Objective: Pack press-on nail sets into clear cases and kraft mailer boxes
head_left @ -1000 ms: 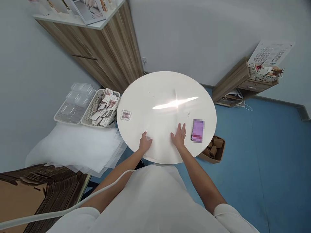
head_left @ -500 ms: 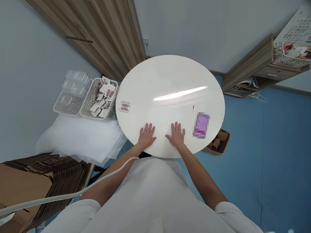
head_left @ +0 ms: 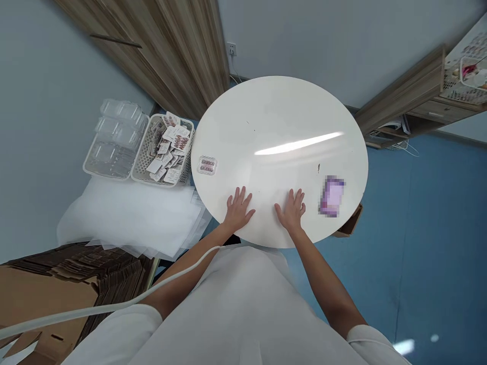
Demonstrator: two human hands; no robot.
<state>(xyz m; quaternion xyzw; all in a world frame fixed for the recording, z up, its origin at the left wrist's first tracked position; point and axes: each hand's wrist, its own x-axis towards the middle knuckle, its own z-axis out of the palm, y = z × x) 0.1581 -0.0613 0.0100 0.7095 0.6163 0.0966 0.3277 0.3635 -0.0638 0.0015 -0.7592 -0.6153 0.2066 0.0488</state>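
Observation:
My left hand (head_left: 237,210) rests on the near part of a round white table (head_left: 281,111), fingers spread and nothing in them. To its right, my right hand (head_left: 291,211) is over the same near edge, also open and holding nothing, its fingers slightly bent. A small clear case (head_left: 207,165) with two rows of dark reddish pieces lies at the table's left side, up and left of my left hand. Right of my right hand is a flat purple item (head_left: 332,196), blurred by pixelation, so its kind cannot be made out.
Left of the table stand a white basket (head_left: 137,168) of small printed cards and another basket of clear plastic boxes (head_left: 117,132). White sheets (head_left: 125,213) and folded cardboard (head_left: 49,294) lie nearer. A cardboard box (head_left: 349,225) sits on the floor at right. A white cable (head_left: 114,306) crosses my left arm.
The view has shifted, so the table sits farther right in the picture. My right hand's fingers look more bent than before; both hands stay at the table's near edge.

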